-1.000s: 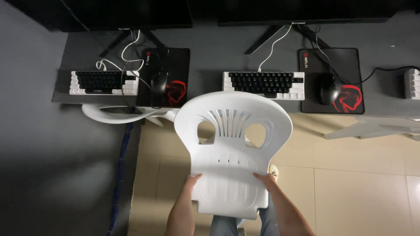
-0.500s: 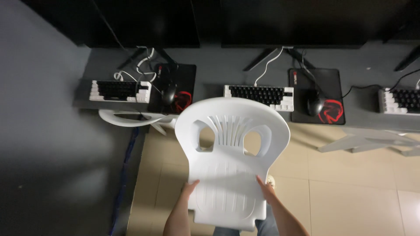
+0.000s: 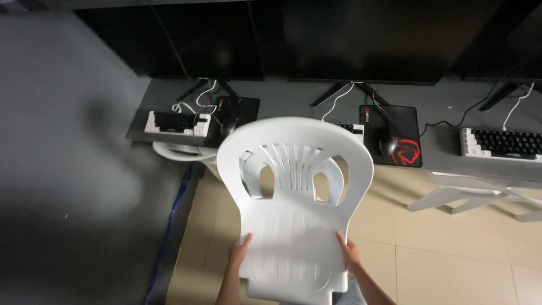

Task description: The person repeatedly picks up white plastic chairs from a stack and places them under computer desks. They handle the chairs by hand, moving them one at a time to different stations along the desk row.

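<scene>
The long grey desk runs across the far side, with dark monitors standing along its back edge. Nearer than the desk, over the beige tiled floor, I hold a white plastic chair up in front of me, its rounded, slotted back towards the desk and its seat end towards me. A second white chair stands below the desk's right part, and another one sits under its left end. On the desk lie a black mouse pad with a mouse, and keyboards to either side. My left hand grips the chair's left edge, fingers wrapped round it; my right hand clasps the right edge likewise.
</scene>
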